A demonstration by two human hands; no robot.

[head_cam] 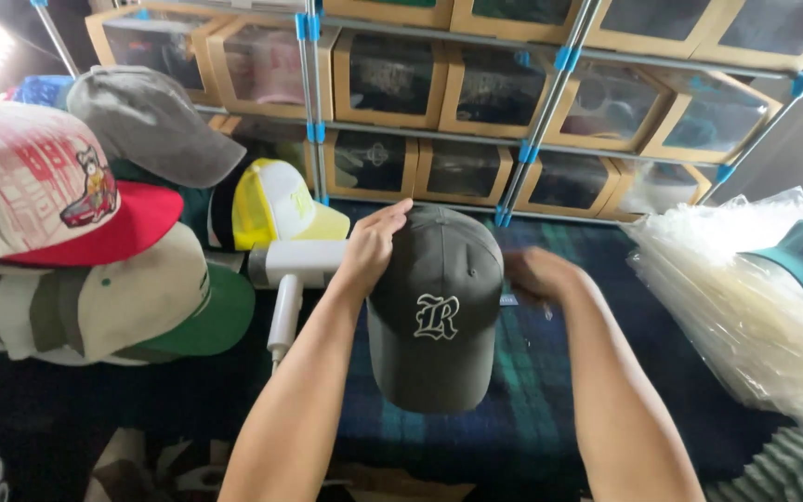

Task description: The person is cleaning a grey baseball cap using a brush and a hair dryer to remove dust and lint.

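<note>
Dark green-and-navy plaid cloth (550, 390) covers the surface below shelves of windowed cardboard boxes (392, 79). Over it, the left hand (371, 244) grips the crown of an olive cotton baseball cap (434, 307); the blurred right hand (536, 274) closes on its far side. Crinkly plastic bags (745, 297) lie right.
</note>
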